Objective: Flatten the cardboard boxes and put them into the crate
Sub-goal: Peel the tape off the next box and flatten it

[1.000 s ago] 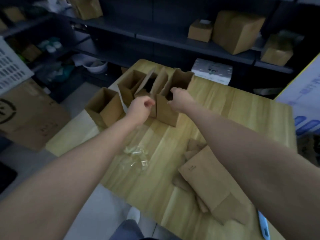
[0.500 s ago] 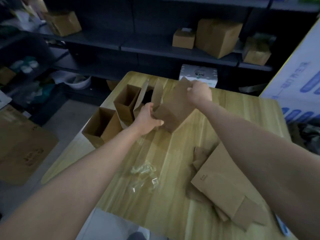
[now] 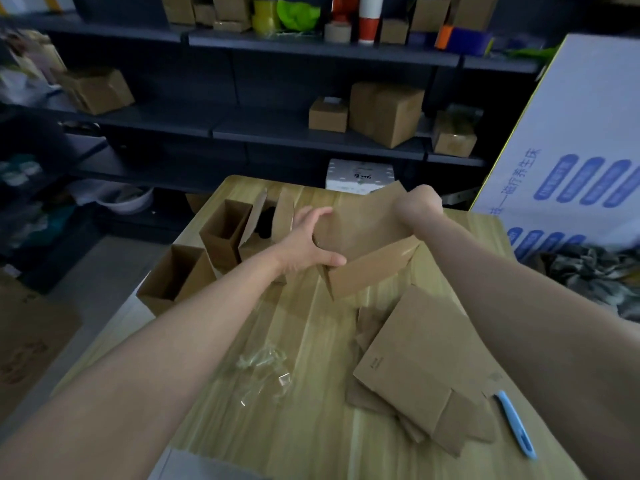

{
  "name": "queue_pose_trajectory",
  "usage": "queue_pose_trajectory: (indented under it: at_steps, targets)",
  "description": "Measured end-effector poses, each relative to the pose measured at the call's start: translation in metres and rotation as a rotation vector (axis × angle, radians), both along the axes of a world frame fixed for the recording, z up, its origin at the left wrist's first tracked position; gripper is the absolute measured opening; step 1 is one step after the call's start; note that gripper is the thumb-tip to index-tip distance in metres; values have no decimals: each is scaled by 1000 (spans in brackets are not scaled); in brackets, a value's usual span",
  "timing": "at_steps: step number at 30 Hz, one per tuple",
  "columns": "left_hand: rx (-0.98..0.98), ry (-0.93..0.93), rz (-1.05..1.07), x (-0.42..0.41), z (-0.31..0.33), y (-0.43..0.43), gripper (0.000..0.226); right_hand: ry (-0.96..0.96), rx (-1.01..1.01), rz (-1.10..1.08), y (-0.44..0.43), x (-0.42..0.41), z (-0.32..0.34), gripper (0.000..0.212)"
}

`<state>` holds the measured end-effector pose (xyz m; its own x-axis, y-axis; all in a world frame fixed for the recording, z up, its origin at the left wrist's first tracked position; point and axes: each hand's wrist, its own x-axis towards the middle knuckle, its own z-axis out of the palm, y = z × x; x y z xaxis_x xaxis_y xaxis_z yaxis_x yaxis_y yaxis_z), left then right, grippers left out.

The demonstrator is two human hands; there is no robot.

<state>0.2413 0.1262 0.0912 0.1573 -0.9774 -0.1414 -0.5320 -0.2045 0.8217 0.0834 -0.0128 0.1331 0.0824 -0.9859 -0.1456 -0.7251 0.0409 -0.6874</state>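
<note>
A dim storeroom: dark shelving [image 3: 311,133] with brown cartons runs along the far wall, and a pale wooden surface [image 3: 311,427] fills the near middle.

At its left edge stand three open boxes [image 3: 173,282], not yet flattened, in a row from near left toward the far middle. A tangle of clear tape scraps [image 3: 266,372] lies nearer, in the middle.

The left hand [image 3: 304,247] grips the near left corner of the held box [image 3: 367,251], thumb on the near face and fingers wrapped over the top. The box is lifted just above the middle of the surface and looks partly collapsed. The right hand [image 3: 419,202] is curled over its far right corner.

Near right lies a flattened stack [image 3: 422,368], so some of the work looks done. A blue cutter [image 3: 516,424] lies just right of it.

My judgement is that the task is roughly midway. One box is being pressed flat, three are waiting, and nothing has been put away. No crate is in view.

As for writing, the sheet of cardboard on the floor [image 3: 24,351] at far left has dark print that is too blurred to read. The top flattened piece bears a small mark, too small to tell. A white box [image 3: 360,174] beyond the far edge has a dark label, also illegible. The large white carton [image 3: 581,150] at right carries blue Chinese characters running up its side beside blue rounded bars, and I cannot read them with confidence.
</note>
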Motion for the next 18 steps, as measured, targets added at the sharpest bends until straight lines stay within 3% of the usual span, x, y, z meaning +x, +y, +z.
queue_pose_trajectory:
  at_steps: [4,7,11,18]
  targets:
    - [-77,-81,75,-8,-13,3,48,22,34,5,12,-2,-8,23]
    - [-70,-147,108,-10,-22,5,28,41,73,10,26,0,-12,12]
    - [-34,-218,155,-10,-34,8,18,33,132,14,38,1,-24,28]
    - [110,-306,139,-16,-48,9,17,33,192,-1,51,2,-46,33]
